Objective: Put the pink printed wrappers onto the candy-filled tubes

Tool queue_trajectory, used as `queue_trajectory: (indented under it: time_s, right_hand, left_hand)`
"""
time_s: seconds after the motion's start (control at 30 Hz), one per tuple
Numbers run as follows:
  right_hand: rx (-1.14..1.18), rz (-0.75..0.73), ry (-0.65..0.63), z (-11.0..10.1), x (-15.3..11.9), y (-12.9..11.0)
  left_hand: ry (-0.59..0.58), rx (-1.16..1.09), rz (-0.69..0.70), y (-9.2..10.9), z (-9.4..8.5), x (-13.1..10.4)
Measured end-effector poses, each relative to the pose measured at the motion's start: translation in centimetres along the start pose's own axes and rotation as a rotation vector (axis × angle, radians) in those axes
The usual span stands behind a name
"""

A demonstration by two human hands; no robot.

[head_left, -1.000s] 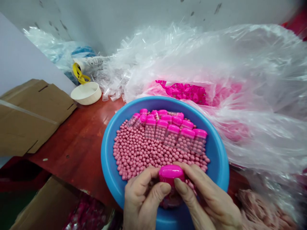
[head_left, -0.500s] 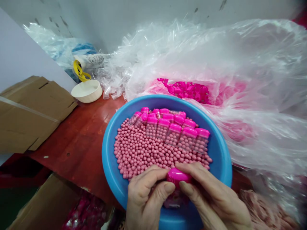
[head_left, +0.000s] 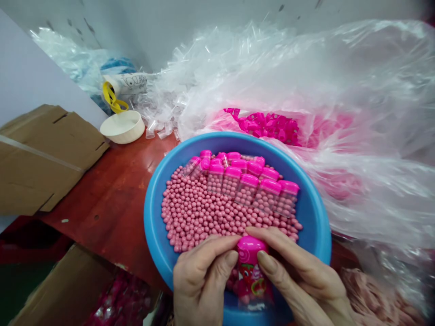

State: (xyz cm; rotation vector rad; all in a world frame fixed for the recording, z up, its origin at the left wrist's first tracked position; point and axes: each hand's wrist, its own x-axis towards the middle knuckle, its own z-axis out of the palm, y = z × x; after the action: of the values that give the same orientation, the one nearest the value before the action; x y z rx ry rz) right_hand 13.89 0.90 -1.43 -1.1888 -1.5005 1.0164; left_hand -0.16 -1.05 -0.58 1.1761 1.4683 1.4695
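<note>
Over the near side of a blue basin [head_left: 153,246], my left hand [head_left: 204,274] and my right hand [head_left: 299,276] pinch a small clear candy bottle [head_left: 253,271] between thumbs and forefingers. Its cap is bright pink, and a printed clear film with a red cartoon fruit wraps it. It stands upright, with some pink balls showing inside. Round pink candy balls [head_left: 197,208] fill much of the basin. Several capped bottles [head_left: 246,188] filled with the same balls lie on top of them, toward the back right.
Behind the basin, a plastic bag [head_left: 340,77] holds bright pink caps [head_left: 268,127]. Clear tubes [head_left: 163,122] lie in a heap beside a white round dish [head_left: 123,128] and yellow tape ring [head_left: 113,97]. A cardboard box [head_left: 44,158] sits left on the red table [head_left: 102,203].
The bottle has come more upright between my fingers, so its printed front now shows below the cap. Both hands have shifted slightly, with thumbs higher along its sides.
</note>
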Motion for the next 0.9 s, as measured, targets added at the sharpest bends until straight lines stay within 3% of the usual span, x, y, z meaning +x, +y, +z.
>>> queue_trajectory:
  time_s: [0.23, 0.33, 0.53, 0.63, 0.77, 0.9]
  right_hand:
    - [-0.047, 0.003, -0.004, -0.6, -0.1, 0.3]
    - [-0.107, -0.036, 0.004, -0.7, -0.2, 0.3]
    - [-0.139, -0.072, 0.017, -0.3, 0.2, 0.2]
    - [-0.148, -0.067, -0.003, -0.3, 0.3, 0.3]
    - [-0.145, -0.051, -0.01, -0.4, 0.3, 0.5]
    - [-0.07, 0.022, 0.05, -0.2, 0.3, 0.2]
  left_hand:
    - [0.036, 0.333, 0.329, 0.4, 1.1, -1.1]
    - [0.02, 0.541, 0.419, 0.3, 0.7, -1.1]
    - [-0.307, 0.8, 0.69, 0.0, -1.6, 0.5]
    - [-0.377, 0.844, 0.794, -0.2, -2.0, 1.3]
    - [-0.411, 0.791, 0.759, 0.0, -1.8, 1.7]
    - [-0.279, 0.586, 0.504, 0.7, -2.0, 1.7]
